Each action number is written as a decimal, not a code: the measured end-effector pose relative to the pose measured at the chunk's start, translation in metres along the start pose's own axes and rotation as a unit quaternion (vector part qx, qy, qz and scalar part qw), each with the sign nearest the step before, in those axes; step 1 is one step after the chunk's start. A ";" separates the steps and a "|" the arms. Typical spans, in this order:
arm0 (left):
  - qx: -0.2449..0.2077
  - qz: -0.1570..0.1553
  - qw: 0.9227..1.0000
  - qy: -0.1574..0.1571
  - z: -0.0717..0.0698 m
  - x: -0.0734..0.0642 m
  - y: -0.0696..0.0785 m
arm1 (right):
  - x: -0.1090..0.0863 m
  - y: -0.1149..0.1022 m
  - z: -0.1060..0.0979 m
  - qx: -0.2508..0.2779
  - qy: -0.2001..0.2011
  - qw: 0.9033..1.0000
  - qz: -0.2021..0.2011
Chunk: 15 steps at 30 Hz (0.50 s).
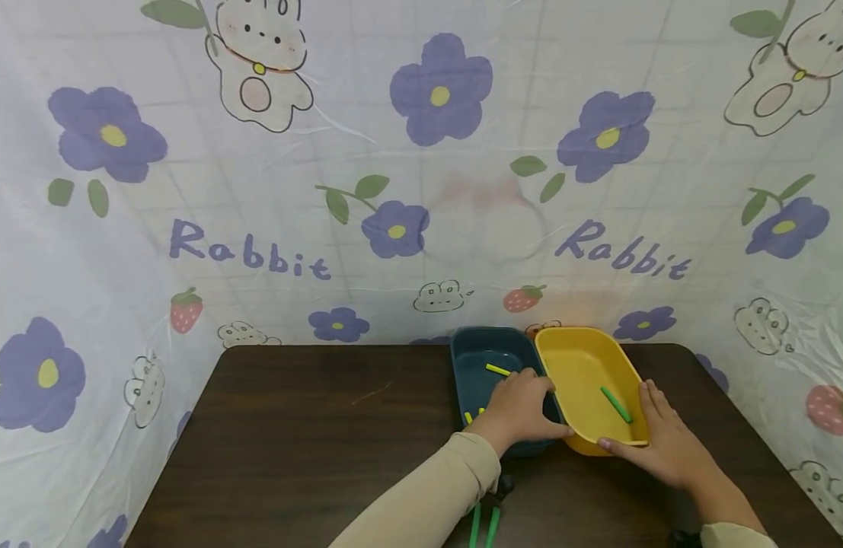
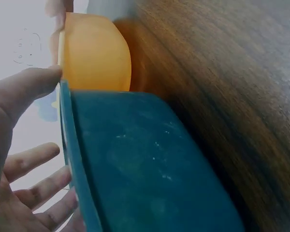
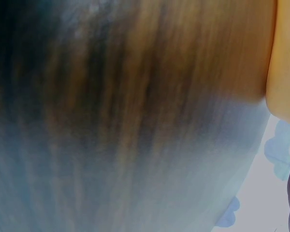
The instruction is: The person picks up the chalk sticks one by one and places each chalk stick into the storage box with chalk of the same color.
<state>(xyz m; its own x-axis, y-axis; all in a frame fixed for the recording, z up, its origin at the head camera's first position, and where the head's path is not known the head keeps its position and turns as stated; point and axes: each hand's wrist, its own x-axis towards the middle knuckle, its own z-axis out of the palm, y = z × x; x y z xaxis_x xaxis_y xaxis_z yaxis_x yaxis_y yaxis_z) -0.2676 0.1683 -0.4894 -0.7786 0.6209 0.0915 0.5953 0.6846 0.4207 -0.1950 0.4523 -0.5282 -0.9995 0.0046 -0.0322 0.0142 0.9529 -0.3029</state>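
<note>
A dark teal bin and a yellow bin stand side by side at the back of the table, their rims meeting. My left hand reaches over the teal bin, its thumb and a fingertip at the adjoining rims. In the left wrist view, the thumb touches where the bins meet, and the other fingers spread loosely behind the teal rim. Straight fingers of my right hand lie along the yellow bin's right side, with the thumb at its front rim. A green stick lies inside that bin.
Several yellow sticks lie in the teal bin, partly hidden by the left hand. Green-handled pliers with a dark head rest in front, under the left forearm. Behind the dark wooden table hangs a patterned curtain.
</note>
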 end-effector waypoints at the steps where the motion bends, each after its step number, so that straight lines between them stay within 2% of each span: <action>1: -0.003 0.005 1.000 -0.001 -0.001 -0.001 0.000 | 0.000 0.000 0.000 0.000 -0.001 1.000 0.001; 9: -0.033 0.050 0.998 0.006 -0.007 -0.016 0.000 | -0.001 -0.002 -0.001 0.002 -0.001 1.000 0.003; 15: -0.075 0.101 0.992 0.019 -0.011 -0.028 0.001 | -0.001 -0.001 0.000 0.000 -0.001 1.000 0.002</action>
<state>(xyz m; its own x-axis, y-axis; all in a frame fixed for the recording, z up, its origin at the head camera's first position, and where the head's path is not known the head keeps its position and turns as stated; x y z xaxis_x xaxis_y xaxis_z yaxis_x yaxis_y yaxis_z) -0.2474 0.1471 -0.4818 -0.6547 0.7233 0.2196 0.7058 0.4810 0.5201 -0.1943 0.4511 -0.5278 -0.9994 0.0079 -0.0344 0.0180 0.9529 -0.3029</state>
